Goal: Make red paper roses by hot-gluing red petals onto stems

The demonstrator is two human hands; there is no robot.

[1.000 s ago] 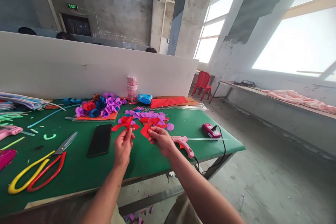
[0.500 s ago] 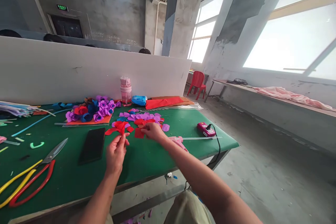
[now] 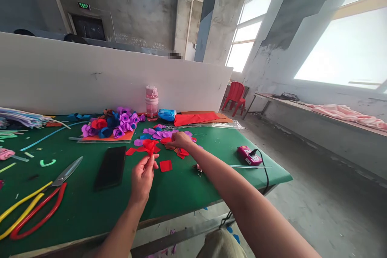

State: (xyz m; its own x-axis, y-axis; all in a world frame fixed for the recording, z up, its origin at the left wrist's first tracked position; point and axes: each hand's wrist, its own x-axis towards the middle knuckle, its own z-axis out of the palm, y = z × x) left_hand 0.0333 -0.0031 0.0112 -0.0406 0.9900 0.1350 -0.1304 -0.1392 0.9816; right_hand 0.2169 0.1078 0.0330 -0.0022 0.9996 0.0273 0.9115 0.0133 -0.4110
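Note:
My left hand pinches a small red crepe-paper flower by its base, holding it upright above the table. My right hand reaches into a spread of loose purple petals and red petals. Its fingers are bent together and point down; what lies between the fingertips, if anything, is hidden. A single red paper square lies flat on the green tabletop between the hands. Behind my right forearm, a glue gun is mostly covered.
Finished purple, red and blue flowers are heaped at the back left. A black phone and large scissors lie left. Behind stand a pink bottle, a blue packet and red paper. A magenta power box sits right.
The red square that my right hand was touching now lies nearer the table's front. My right hand has moved back over the petals. My left hand still holds the flower. The view has shifted left.

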